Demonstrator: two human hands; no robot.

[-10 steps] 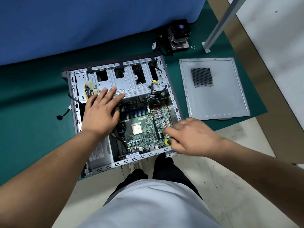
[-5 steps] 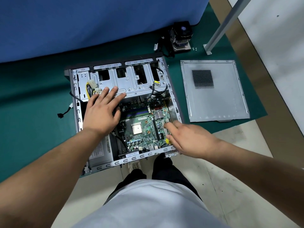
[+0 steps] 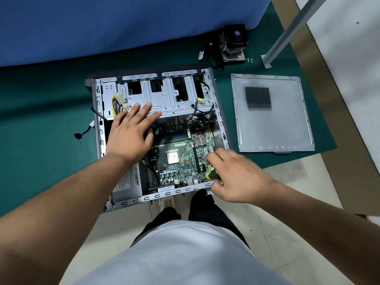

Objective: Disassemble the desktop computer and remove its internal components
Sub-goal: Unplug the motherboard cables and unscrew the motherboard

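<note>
On the green mat (image 3: 51,112), low before your feet, the desktop computer (image 3: 158,132) lies on its side with the open face up. Its long axis runs away from you, tilted a little to the right; the drive cage (image 3: 170,97) sits at the far end and the power supply (image 3: 127,182) at the near left corner. The motherboard (image 3: 181,157) is still seated in the near right half, its bare CPU (image 3: 172,157) showing.

Your left hand (image 3: 131,134) lies flat with spread fingers on the edge of the drive cage, bracing the case. Your right hand (image 3: 236,175) curls its grip round a screwdriver (image 3: 212,174) with a green and yellow handle, held at the near right corner of the board; the tip is hidden, so I cannot tell whether it sits in a screw.

You appear to be on the motherboard screws. The side panel (image 3: 273,114) and the cooler (image 3: 234,44) already rest apart on the mat. Next, seat the tip squarely, keep the shaft upright, and hold the case steady; cables (image 3: 197,112) still trail over the board's far edge.
</note>
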